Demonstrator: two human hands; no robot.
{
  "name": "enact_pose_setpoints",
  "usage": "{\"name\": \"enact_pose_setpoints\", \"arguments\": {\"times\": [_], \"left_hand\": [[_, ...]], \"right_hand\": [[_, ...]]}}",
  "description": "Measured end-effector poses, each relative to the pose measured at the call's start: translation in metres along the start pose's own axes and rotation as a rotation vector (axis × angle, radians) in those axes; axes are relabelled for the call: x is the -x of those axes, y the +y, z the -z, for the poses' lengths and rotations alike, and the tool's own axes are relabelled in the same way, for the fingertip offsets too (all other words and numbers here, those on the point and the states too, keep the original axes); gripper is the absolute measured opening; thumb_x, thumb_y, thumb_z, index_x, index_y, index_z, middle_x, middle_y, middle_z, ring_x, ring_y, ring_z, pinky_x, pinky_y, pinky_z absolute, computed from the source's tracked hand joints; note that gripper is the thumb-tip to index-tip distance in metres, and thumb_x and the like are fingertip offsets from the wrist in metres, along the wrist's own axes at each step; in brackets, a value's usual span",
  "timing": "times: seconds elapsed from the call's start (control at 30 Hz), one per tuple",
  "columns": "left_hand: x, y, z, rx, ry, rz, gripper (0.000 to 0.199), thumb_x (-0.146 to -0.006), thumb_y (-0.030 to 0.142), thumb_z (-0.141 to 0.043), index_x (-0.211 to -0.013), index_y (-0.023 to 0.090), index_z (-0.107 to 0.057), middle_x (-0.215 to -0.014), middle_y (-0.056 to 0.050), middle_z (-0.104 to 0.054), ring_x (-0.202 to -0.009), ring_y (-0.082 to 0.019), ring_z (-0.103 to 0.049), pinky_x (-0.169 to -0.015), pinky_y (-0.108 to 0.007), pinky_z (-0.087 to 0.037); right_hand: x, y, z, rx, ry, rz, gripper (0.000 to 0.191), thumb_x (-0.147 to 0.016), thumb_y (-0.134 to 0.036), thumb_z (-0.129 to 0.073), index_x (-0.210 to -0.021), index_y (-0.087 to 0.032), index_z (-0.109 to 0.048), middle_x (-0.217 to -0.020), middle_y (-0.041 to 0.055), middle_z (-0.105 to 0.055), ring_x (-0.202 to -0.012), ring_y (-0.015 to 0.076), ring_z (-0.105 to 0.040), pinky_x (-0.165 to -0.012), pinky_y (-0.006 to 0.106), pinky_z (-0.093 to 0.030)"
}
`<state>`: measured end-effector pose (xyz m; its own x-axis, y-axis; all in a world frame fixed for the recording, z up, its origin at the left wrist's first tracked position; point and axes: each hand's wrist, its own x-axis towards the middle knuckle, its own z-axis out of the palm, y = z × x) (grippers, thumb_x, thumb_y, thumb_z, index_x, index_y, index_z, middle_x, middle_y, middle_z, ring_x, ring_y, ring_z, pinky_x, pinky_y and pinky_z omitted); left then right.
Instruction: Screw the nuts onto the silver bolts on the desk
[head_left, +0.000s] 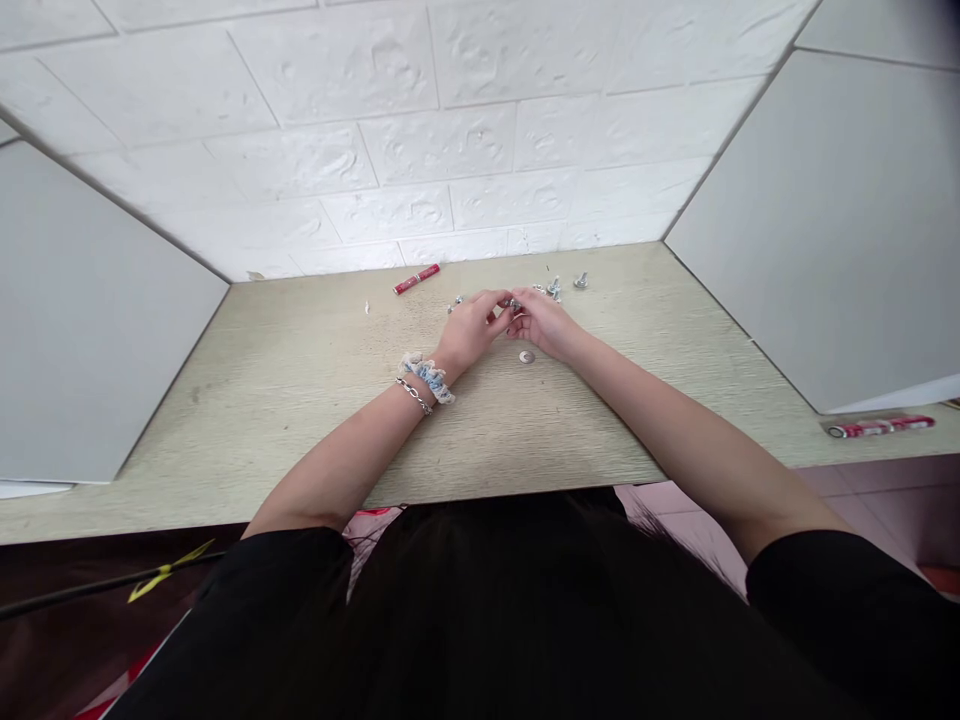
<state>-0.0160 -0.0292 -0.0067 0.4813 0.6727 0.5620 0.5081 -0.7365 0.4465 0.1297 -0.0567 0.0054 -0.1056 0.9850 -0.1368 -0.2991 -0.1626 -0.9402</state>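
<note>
A small metal fastener (514, 304) is pinched between the left hand (471, 326) and right hand (541, 320), both grips closed on it, over the rear half of the counter (315, 370). A round washer (526, 357) lies just frontward; bolts (553, 289) and a red tube (416, 279) lie near the back edge.

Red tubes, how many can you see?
2. One red tube lies near the white wall, left of the left hand; another red tube lies near the table's front edge, far right. Others may be hidden.
</note>
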Motion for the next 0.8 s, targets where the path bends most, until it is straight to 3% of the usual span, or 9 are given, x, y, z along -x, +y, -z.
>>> {"name": "enact_pose_setpoints", "arguments": {"times": [0.17,0.4,0.63,0.73,0.8], "left_hand": [[0.0,0.001,0.001,-0.007,0.009,0.003,0.016,-0.089,0.022,-0.056,-0.102,0.017,-0.065,-0.094,-0.003,-0.07,-0.072,-0.01,-0.059,-0.071,-0.024,-0.049],[0.001,0.0,0.001,-0.002,0.001,0.002,0.018,-0.089,0.02,-0.055,-0.105,0.017,-0.064,-0.096,-0.003,-0.069,-0.075,-0.01,-0.06,-0.074,-0.024,-0.049],[0.001,0.0,0.001,0.014,0.008,0.01,0.018,-0.089,0.02,-0.056,-0.105,0.017,-0.063,-0.098,-0.003,-0.069,-0.073,-0.009,-0.059,-0.071,-0.023,-0.049],[0.0,0.001,0.001,0.013,0.008,0.014,0.016,-0.089,0.021,-0.057,-0.103,0.017,-0.064,-0.102,-0.005,-0.068,-0.073,-0.009,-0.06,-0.07,-0.022,-0.049],[0.0,0.001,0.001,0.009,0.012,0.021,0.016,-0.088,0.022,-0.058,-0.102,0.017,-0.064,-0.103,-0.005,-0.068,-0.072,-0.008,-0.059,-0.07,-0.022,-0.049]], "right_hand": [[-0.007,0.005,0.0,0.111,0.038,-0.032,0.041,-0.095,-0.049,-0.043,-0.072,-0.017,-0.054,-0.055,-0.0007,-0.052,-0.045,0.0081,-0.048,-0.048,0.022,-0.043],[-0.01,0.007,0.003,0.098,0.016,-0.015,0.042,-0.092,-0.051,-0.046,-0.069,-0.017,-0.055,-0.054,0.0004,-0.053,-0.045,0.0089,-0.049,-0.047,0.022,-0.043],[0.0,-0.001,0.002,0.02,-0.044,-0.045,0.023,-0.094,-0.03,-0.048,-0.08,-0.016,-0.057,-0.065,0.0001,-0.059,-0.05,0.0076,-0.053,-0.053,0.022,-0.047],[0.003,-0.004,0.003,-0.004,-0.069,-0.037,0.011,-0.088,-0.012,-0.046,-0.081,-0.016,-0.054,-0.065,-0.0017,-0.059,-0.051,0.0077,-0.055,-0.054,0.022,-0.047],[0.004,-0.006,0.004,-0.015,-0.058,-0.043,0.014,-0.082,-0.005,-0.045,-0.082,-0.017,-0.051,-0.064,-0.0028,-0.059,-0.05,0.0082,-0.055,-0.054,0.022,-0.047]]}}
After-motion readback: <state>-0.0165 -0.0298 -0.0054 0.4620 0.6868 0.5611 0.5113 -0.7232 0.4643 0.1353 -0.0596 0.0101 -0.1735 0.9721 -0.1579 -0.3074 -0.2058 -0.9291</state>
